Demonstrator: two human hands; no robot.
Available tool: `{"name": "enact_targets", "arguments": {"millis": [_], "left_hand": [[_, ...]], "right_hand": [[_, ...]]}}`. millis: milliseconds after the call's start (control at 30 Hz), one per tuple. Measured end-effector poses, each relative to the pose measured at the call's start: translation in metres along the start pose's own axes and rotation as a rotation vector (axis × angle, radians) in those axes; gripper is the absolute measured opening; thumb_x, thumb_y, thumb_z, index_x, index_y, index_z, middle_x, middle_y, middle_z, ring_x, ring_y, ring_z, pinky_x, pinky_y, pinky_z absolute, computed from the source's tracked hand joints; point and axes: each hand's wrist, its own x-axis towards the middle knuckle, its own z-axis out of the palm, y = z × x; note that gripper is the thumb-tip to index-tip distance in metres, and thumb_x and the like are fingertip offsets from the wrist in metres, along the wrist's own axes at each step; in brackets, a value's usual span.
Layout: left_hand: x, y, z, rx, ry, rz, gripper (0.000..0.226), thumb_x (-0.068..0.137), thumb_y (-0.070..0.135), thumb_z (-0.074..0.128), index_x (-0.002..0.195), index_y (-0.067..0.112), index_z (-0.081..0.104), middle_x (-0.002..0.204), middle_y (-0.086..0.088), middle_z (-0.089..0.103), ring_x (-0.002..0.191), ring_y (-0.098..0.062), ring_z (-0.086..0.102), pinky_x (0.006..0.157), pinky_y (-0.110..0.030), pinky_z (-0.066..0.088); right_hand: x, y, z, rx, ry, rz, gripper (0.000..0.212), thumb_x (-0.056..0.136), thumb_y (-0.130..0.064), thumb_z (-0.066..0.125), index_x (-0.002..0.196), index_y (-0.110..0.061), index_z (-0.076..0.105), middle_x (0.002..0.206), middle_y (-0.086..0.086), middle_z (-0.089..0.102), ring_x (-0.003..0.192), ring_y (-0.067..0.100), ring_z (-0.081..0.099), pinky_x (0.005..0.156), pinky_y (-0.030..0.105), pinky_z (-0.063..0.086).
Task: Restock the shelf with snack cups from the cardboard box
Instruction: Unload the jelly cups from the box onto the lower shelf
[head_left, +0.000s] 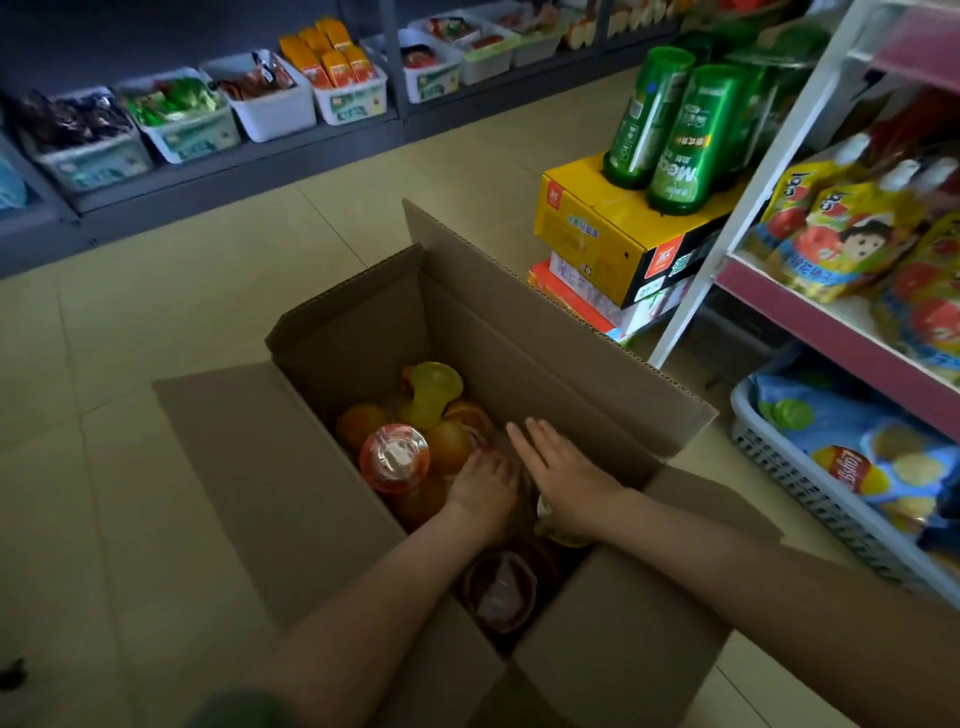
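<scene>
Reaching among snack cups (395, 457) in cardboard box (519, 332): right hand (566, 473) flat, left hand (485, 491) grip unclear.

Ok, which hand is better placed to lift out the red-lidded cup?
Left. The left hand sits right beside the red-lidded cup in the cardboard box; the right hand lies flat farther over, with the left hand between.
</scene>
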Motion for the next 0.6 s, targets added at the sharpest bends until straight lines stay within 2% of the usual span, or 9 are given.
{"name": "enact_targets", "arguments": {"millis": [100,200,367,467,600], "left_hand": [[0.004,0.006,0.010,0.069,-0.039,-0.014,0.065,0.100,0.039,0.030,0.149,0.004,0.006,0.157,-0.015,0.007,0.145,-0.029,0.002,0.117,-0.042,-0.001],[0.010,0.003,0.018,0.056,-0.138,-0.039,0.064,0.101,0.035,0.029,0.149,0.002,0.001,0.158,-0.014,-0.003,0.145,-0.028,-0.007,0.116,-0.041,-0.007],[0.014,0.007,0.013,-0.064,-0.170,-0.081,0.064,0.101,0.033,0.032,0.149,0.004,0.000,0.158,-0.014,-0.002,0.145,-0.027,-0.002,0.116,-0.041,0.000],[0.013,0.007,0.012,0.015,-0.180,-0.061,0.064,0.101,0.028,0.032,0.149,0.004,-0.003,0.157,-0.017,-0.005,0.145,-0.030,-0.006,0.118,-0.044,0.002],[0.008,0.004,0.010,0.112,-0.141,-0.051,0.064,0.100,0.031,0.034,0.150,0.007,0.002,0.157,-0.016,0.000,0.145,-0.031,-0.001,0.116,-0.047,0.005]], "right_hand": [[0.011,-0.005,0.002,0.005,0.007,0.027,0.109,0.084,-0.027,0.067,0.146,-0.010,-0.021,0.157,0.009,-0.017,0.145,0.023,-0.016,0.116,0.032,-0.005],[0.016,-0.008,0.015,-0.079,-0.131,0.009,0.111,0.083,-0.025,0.069,0.146,-0.008,-0.021,0.156,0.011,-0.020,0.144,0.024,-0.018,0.115,0.032,-0.007],[0.018,-0.005,0.017,-0.077,-0.157,0.055,0.109,0.084,-0.020,0.068,0.146,-0.007,-0.021,0.156,0.010,-0.021,0.144,0.024,-0.018,0.116,0.032,-0.006],[0.020,-0.004,0.020,-0.046,-0.195,0.074,0.105,0.085,-0.016,0.065,0.146,-0.006,-0.019,0.157,0.011,-0.019,0.144,0.024,-0.016,0.117,0.032,-0.004],[0.020,-0.005,0.021,0.012,-0.232,0.083,0.105,0.085,-0.022,0.067,0.147,-0.006,-0.017,0.157,0.011,-0.016,0.145,0.024,-0.015,0.117,0.033,-0.002]]}}
